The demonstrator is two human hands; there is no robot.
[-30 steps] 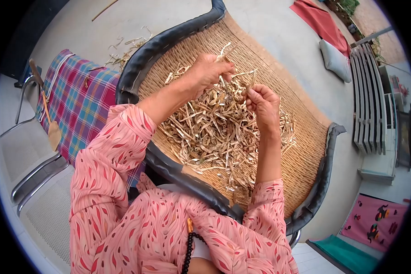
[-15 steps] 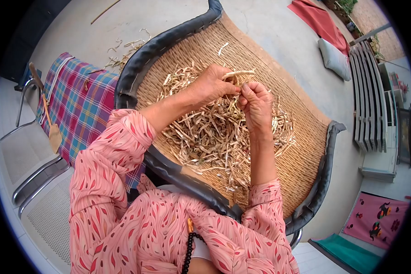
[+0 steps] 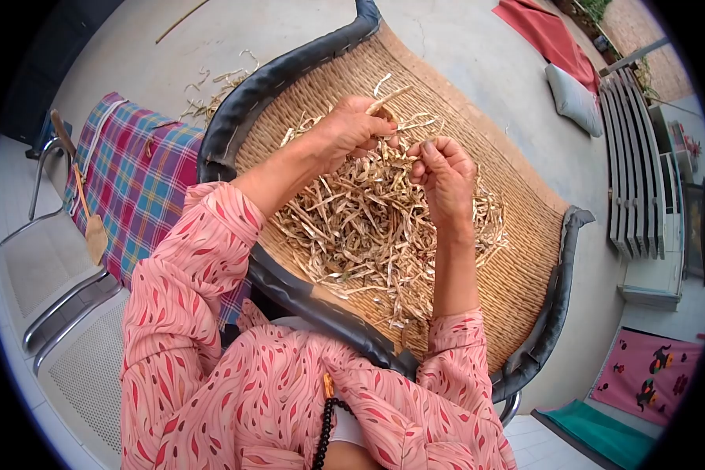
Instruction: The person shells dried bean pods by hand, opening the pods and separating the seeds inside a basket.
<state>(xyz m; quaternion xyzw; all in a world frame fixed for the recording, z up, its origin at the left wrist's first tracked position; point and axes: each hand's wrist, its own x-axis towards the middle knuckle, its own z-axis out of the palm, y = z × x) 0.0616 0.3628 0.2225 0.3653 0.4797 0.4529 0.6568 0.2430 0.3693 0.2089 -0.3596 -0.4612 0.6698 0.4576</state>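
Dry, pale brown bean pods [image 3: 360, 227] lie in a loose heap on a large woven winnowing tray [image 3: 517, 258] with a black-bound rim. Over the far part of the heap, my left hand [image 3: 352, 131] is closed around a dry pod [image 3: 390, 99], whose pale end sticks out past the fingers. My right hand [image 3: 448, 176] is a little nearer to me and to the right, thumb and fingertips pinched together. What the pinch holds, if anything, is too small to make out. A gap separates the two hands.
Metal chairs [image 3: 51, 243] stand at the left beside a checked cloth [image 3: 145, 180] and a wooden spatula [image 3: 95, 235]. Scattered pods [image 3: 211, 94] lie on the floor beyond the tray. A cushion [image 3: 573, 102] and a red cloth [image 3: 544, 35] are at the far right.
My hands have moved apart: the left shifted slightly left and away from me, the right slightly right. The pod in my left hand now tilts upward.
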